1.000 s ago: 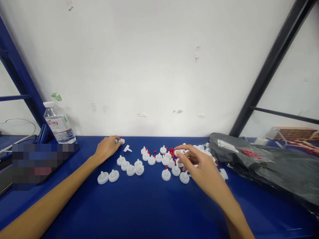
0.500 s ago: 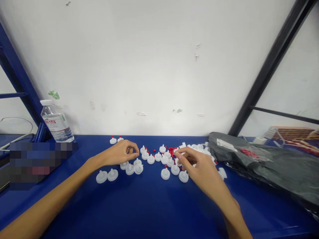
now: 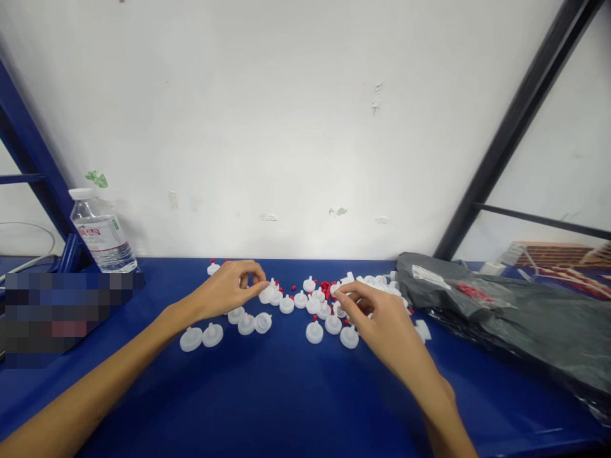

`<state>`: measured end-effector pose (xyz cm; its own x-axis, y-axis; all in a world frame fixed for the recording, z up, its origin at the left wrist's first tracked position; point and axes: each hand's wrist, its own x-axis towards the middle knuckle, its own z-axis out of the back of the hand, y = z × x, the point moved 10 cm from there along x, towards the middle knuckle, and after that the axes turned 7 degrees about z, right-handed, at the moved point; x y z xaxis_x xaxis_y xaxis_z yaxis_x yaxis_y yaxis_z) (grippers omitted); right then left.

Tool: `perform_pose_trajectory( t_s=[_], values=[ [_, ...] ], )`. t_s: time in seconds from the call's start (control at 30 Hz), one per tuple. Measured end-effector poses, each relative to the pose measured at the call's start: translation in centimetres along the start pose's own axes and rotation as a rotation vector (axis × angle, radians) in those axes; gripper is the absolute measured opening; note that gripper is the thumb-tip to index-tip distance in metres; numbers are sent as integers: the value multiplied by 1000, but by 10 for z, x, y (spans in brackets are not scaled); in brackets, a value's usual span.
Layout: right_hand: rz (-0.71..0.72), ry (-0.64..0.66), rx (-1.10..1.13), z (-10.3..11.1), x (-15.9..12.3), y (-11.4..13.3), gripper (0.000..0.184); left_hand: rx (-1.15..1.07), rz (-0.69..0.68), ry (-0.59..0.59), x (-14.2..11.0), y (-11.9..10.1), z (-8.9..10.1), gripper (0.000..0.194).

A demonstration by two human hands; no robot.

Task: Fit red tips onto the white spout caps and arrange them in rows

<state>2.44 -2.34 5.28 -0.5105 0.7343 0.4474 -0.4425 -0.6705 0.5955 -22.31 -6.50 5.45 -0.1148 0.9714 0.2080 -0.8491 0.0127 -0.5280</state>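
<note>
Several white plastic discs with short stems [image 3: 314,332] lie scattered on a blue table [image 3: 267,394], mixed with small red caps [image 3: 326,287]. My left hand [image 3: 224,292] pinches one white disc [image 3: 267,294] between thumb and fingers, just above the table. My right hand [image 3: 377,315] hovers over the pile with its fingertips pinched together near the red caps; what they hold is too small to name. Two discs topped with red caps [image 3: 212,268] stand at the back, beyond my left hand.
A clear water bottle [image 3: 98,232] stands at the back left beside a blurred-out patch [image 3: 57,315]. A crumpled black plastic bag [image 3: 506,312] with red bits inside fills the right side. Blue and black frame bars rise along the white wall.
My left hand left the capped discs at the back, moved right and picked up a white disc. My right hand stayed over the pile and closed its fingertips.
</note>
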Motion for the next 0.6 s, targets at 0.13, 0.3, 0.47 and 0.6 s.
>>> perform_pose_trajectory(
  t_s=[0.13,0.3,0.47,0.6],
  values=[
    [-60,-30,-252,5,1,-15,26,-260,-8,-36,-5,-11,0,26],
    [-12,134,-392,-9,2,-37,23,-405,-34,102,-20,-29,-38,20],
    [68,290,-401,-21,-1,-59,22,-322,-158,216,-46,-62,-74,17],
    [51,346,-410,-27,-3,-68,22,-272,-247,281,-60,-77,-94,12]
  ],
)
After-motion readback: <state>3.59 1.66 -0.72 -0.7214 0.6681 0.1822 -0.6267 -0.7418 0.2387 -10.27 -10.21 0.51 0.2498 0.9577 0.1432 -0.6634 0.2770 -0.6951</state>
